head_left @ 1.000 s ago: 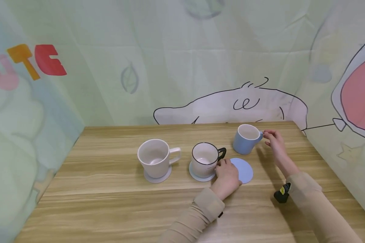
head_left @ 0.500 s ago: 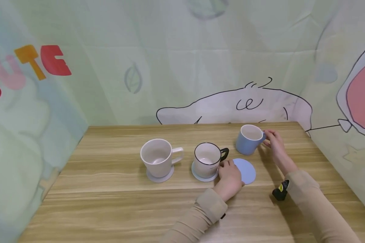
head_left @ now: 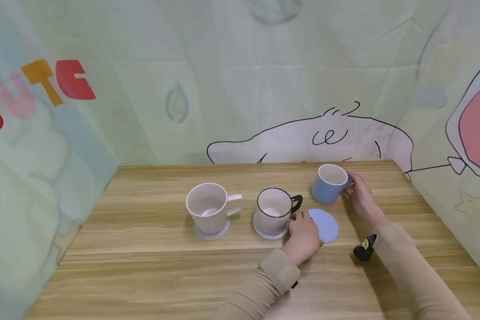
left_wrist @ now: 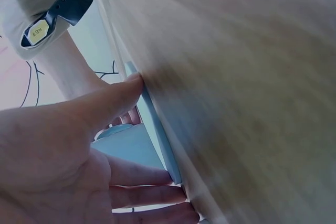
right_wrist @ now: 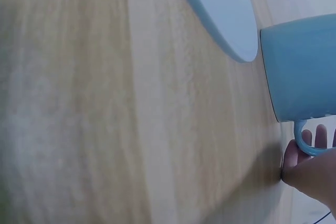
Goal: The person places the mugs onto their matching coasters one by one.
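A blue mug [head_left: 326, 186] stands upright on the table, its handle pointing right. My right hand [head_left: 360, 192] is at that handle; in the right wrist view its fingers [right_wrist: 320, 136] curl round the blue handle. My left hand [head_left: 304, 233] holds a round blue coaster [head_left: 326, 226] flat on the table, in front of the mug. In the left wrist view, the thumb [left_wrist: 126, 94] is at one edge of the coaster and a finger at the other. Close to the left fingers is a white mug with a black rim and black handle [head_left: 273, 222], standing on a pale coaster [head_left: 260, 230].
A larger white mug [head_left: 208, 218] stands on another pale coaster [head_left: 212, 235] further left. The wood-grain table [head_left: 152, 266] meets a printed cloth backdrop [head_left: 144, 89] along its back edge. A black wrist device [head_left: 365, 249] hangs below the right sleeve.
The right hand's fingers have moved in from the handle's outer side to a closer hold on it. The left hand stays at the coaster. The head view has shifted slightly.
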Demonstrator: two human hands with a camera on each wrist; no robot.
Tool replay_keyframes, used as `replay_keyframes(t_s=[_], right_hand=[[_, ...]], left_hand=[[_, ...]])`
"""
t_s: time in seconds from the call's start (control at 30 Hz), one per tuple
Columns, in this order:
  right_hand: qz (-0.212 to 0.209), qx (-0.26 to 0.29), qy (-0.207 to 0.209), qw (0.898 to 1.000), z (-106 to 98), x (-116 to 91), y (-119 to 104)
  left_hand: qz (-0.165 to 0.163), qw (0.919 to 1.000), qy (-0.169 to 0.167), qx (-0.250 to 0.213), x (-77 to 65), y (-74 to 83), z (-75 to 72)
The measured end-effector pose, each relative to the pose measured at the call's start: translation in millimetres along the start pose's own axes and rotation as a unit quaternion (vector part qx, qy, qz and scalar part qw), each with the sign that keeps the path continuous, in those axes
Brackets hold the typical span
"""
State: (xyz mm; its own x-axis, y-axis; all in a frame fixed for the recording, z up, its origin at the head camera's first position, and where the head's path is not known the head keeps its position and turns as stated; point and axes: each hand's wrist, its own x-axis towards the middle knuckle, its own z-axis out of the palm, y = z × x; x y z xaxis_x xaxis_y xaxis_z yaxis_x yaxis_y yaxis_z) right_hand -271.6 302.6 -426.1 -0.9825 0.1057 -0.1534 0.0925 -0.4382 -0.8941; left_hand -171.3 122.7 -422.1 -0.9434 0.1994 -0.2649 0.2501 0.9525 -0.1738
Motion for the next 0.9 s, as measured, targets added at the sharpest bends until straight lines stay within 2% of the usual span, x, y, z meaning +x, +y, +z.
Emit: replay_keyframes(t_s=[0.27,0.5,0.7,0.9], right_hand=[[-0.001,-0.009,-0.008,1.000,2,2,2],[-0.020,-0.028,-0.019,0.999,1,5,6],[-0.044,-0.038,-0.004,0.998,-1,7,11],[-0.050,-0.034,0.009,0.998,-2,9,14]], left_hand=[[0.002,1.0000,-0.001,-0.008,-1.4,-0.4,-1.3],[-0.004,0.9999,-0.003,-0.012,-2.0,0.5,-2.4],[-0.003,1.0000,-0.005,-0.004,-2.6,1.0,-2.9],[-0.003,1.0000,-0.004,0.000,-2.7,0.5,-3.4]])
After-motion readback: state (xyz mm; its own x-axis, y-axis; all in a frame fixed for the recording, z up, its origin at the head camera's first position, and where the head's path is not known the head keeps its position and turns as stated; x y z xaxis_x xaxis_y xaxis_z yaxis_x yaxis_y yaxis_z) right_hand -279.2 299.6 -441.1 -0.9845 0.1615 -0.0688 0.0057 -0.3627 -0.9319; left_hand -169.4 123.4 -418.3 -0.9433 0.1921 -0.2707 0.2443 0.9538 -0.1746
